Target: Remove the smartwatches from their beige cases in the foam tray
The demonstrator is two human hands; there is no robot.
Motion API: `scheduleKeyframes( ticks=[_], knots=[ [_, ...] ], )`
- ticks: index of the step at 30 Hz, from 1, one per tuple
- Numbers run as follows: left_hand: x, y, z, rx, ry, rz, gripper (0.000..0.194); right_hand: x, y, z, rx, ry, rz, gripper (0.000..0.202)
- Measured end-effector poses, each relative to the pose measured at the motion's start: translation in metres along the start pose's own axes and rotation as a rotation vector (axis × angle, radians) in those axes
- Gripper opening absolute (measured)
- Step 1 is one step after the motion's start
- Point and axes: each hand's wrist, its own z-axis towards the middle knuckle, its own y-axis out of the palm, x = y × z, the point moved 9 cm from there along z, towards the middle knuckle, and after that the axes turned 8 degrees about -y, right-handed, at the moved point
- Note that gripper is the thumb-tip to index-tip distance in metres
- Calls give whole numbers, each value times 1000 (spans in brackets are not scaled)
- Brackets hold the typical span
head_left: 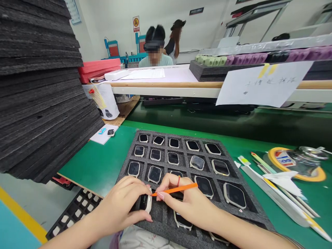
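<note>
Both forearms [86, 224] lay across the grey foam tray [156, 224]. My left hand [120, 204] had its fingers closed about a smartwatch case [149, 201], long axis running away from me. It stood just left of my right hand [188, 205], whose fingers pinched an orange stick [181, 188], tip at the case's side; another smartwatch [183, 221] sat partly under that hand.
</note>
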Motion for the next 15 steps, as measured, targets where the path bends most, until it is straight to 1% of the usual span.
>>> scheduleKeyframes(
  ticks=[4,6,9,11,12,14,15],
  knots=[
    [-3,3,1,-47,-48,-14,41,-5,-1,1,-11,-34,-28,12],
    [-5,3,1,-63,-85,-19,44,-5,-1,1,-12,-29,-30,12],
    [-2,-2,4,-38,-97,-31,51,-4,-2,1,-3,-5,-4,11],
    [9,-9,6,29,-33,-84,50,-3,-3,2,1,5,26,10],
    [18,-12,8,67,16,-127,45,-3,-5,2,4,9,39,10],
    [38,-12,13,98,118,-193,27,-3,-13,4,30,15,60,9],
    [48,-8,16,89,163,-195,18,-4,-20,5,57,15,66,10]
  ],
)
